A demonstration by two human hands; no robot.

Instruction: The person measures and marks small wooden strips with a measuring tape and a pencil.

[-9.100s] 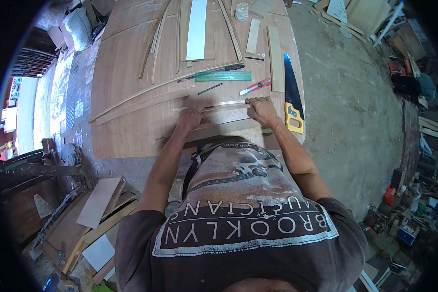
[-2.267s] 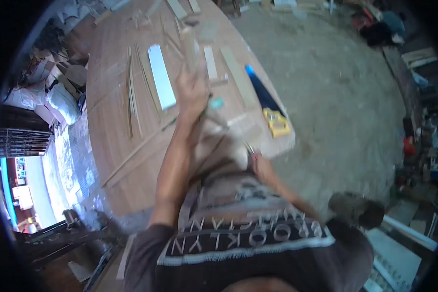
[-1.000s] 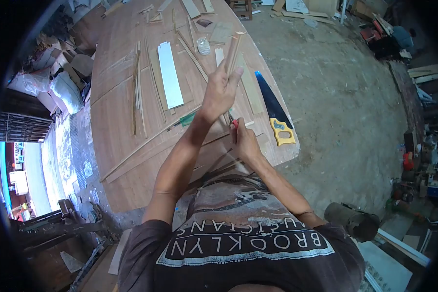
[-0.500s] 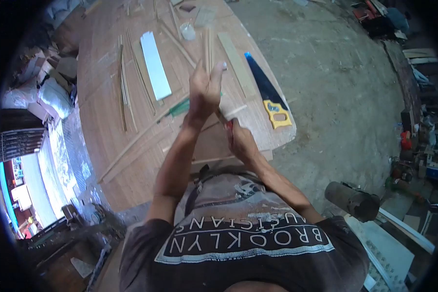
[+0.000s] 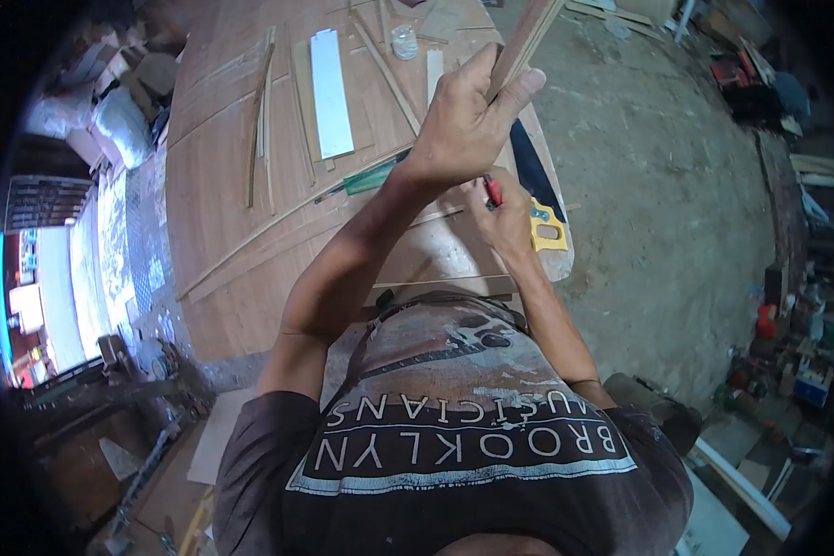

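My left hand (image 5: 463,120) is closed around a bundle of thin wooden strips (image 5: 530,37), raised above the table and pointing away to the upper right. Just below and to the right, my right hand (image 5: 508,222) wraps round a small red-handled tool (image 5: 493,192); its working end is hidden. A handsaw (image 5: 547,222) with a yellow handle and dark blade lies beside my right hand, partly covered by it. Left of my left wrist, a green piece (image 5: 372,179) rests on the wooden table (image 5: 218,204).
A white board (image 5: 331,97), several long thin strips (image 5: 261,120) and a clear jar (image 5: 404,43) lie on the table. The table's right edge drops to a concrete floor (image 5: 639,176). A dark cylinder (image 5: 663,412) stands near my right elbow.
My left hand has moved right and up in view with the strips, which now tilt to the right. My right hand has shifted right, close to the saw handle.
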